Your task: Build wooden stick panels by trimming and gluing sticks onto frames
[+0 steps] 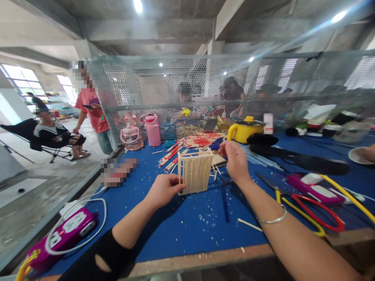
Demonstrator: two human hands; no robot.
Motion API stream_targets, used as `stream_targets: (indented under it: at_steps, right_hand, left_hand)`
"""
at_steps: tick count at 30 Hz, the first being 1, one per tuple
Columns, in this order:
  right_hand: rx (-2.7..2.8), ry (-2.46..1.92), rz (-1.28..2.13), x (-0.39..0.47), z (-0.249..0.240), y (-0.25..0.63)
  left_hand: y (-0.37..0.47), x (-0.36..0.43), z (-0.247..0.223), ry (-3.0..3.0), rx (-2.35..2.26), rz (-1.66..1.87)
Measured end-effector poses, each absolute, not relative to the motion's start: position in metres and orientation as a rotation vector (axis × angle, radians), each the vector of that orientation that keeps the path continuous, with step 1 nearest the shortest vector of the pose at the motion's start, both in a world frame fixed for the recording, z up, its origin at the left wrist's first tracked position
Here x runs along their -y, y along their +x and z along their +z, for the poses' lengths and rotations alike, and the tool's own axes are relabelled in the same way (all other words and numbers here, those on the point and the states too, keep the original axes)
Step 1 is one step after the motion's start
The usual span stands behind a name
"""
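In the head view, a small box-shaped frame of pale wooden sticks (195, 171) is held upright above the middle of the blue table (187, 222), gripped at its lower left corner by the left hand (164, 189). The right hand (236, 160) (fingers pinched together) is closed at the frame's upper right corner. Red-handled scissors (310, 212) lie near the table's right edge.

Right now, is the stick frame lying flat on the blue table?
No. The stick frame stands upright on the blue table, steadied by the left hand at its lower corner.

two hands (164, 189), one stick frame (195, 171), two bottles (152, 129)
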State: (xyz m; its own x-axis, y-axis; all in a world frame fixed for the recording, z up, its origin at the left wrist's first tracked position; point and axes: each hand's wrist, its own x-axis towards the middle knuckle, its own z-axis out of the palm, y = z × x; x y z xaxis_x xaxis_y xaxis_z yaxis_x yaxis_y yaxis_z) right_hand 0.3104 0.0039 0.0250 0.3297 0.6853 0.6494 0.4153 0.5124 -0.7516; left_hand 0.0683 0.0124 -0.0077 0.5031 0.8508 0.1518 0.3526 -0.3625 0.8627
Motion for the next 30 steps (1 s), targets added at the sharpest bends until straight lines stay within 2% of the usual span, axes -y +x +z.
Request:
stream_targets:
  at_steps: [4,10,19,30]
  right_hand:
    - [1.442,-1.178,0.584,-0.006,-0.005,0.299]
    - [1.437,-1.169,0.85,-0.002,-0.004,0.289]
    - [1.427,-1.033,0.911,-0.003,-0.006,0.279]
    - [1.455,-0.97,0.858,0.001,-0.002,0.277]
  left_hand:
    - [0.068,-0.013,-0.009,1.856,-1.005,0.784]
    - [0.07,-0.015,-0.01,1.689,-0.975,0.77]
    - [0.072,-0.01,-0.008,1.532,-0.898,0.727]
    - [0.07,-0.019,-0.014,1.703,-0.965,1.003]
